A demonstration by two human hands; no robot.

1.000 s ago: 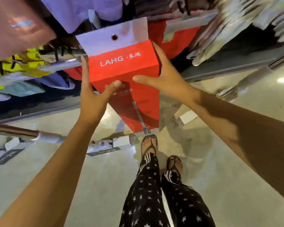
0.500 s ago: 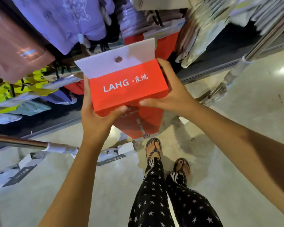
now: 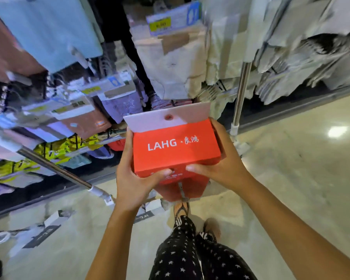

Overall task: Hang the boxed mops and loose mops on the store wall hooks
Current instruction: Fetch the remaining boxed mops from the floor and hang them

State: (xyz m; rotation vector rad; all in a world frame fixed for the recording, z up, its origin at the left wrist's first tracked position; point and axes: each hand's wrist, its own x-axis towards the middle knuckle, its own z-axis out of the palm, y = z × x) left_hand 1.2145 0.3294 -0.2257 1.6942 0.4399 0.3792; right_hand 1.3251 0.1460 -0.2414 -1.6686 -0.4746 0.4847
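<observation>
I hold a long red mop box (image 3: 176,150) upright in front of me, its top face marked "LAHG" in white. A white hang tab (image 3: 166,120) with a round hole stands up at its far edge. My left hand (image 3: 133,178) grips the box's left side with the thumb across the near face. My right hand (image 3: 224,164) clasps the right side. The box's lower end points down toward my feet. More red boxes (image 3: 117,144) hang on the wall behind, partly hidden.
Packaged cloths and textiles in blue, pink, yellow and cream hang densely on the wall hooks (image 3: 89,91). A loose mop with a metal pole (image 3: 240,98) leans at the right; another pole (image 3: 59,170) lies slanting at the left. Polished floor (image 3: 291,178) lies below.
The view has tilted up the wall, so the box sits lower in frame. Both hands have kept their hold and drawn the box slightly away from the wall.
</observation>
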